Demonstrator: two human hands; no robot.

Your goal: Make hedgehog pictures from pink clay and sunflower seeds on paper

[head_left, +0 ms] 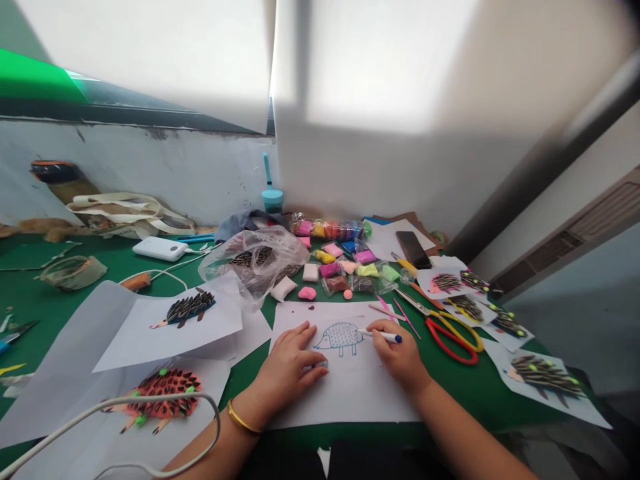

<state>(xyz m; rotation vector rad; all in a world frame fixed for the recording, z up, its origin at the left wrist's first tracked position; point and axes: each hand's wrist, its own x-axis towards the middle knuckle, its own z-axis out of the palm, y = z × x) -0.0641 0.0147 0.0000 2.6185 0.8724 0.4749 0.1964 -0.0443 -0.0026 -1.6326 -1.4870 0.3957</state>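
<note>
A white sheet point(345, 387) lies on the green table point(475, 387) in front of me, with a blue outline drawing of a hedgehog point(340, 337) on it. My right hand point(400, 357) is closed around a white marker with a blue cap point(383, 335), its tip at the hedgehog's right side. My left hand point(290, 367) rests flat on the sheet just left of the drawing, fingers stretched out, holding the paper down. A gold bangle point(243, 419) sits on the left wrist.
Scissors with red and yellow handles point(450, 331) lie right of the sheet. Behind it are packets of coloured clay point(345, 263), a plastic bag point(255, 263) and a black phone point(413, 249). Finished hedgehog pictures point(173, 320) lie left and right. A white power bank point(160, 248) and cable point(150, 403) are at the left.
</note>
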